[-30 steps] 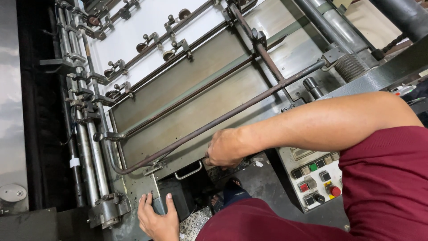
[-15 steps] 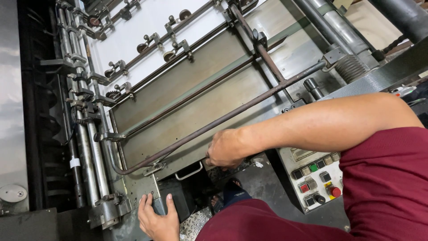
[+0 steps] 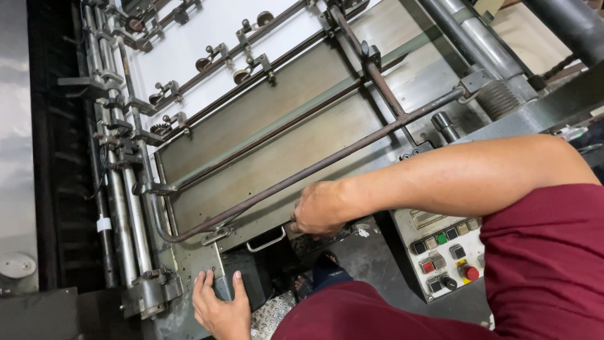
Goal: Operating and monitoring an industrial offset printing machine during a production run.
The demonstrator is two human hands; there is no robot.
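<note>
I look down on a printing machine's sloping metal feed board [image 3: 283, 157]. My right hand [image 3: 321, 211] reaches in from the right, its fingers curled over the board's lower front edge, just right of a small metal pull handle [image 3: 265, 242]. A long rusty bar [image 3: 327, 164] crosses the board just above that hand. My left hand [image 3: 217, 305] sits at the bottom, with thumb and fingers wrapped around a grey block [image 3: 223, 286] on the machine frame. My maroon sleeve [image 3: 541, 264] fills the lower right.
A control panel [image 3: 443, 255] with red, green and black buttons lies under my right forearm. Rollers and steel shafts [image 3: 123, 208] run down the left side. White sheet with small guide wheels [image 3: 201, 38] lies at the top. Checker-plate floor and a foot [image 3: 321, 271] show below.
</note>
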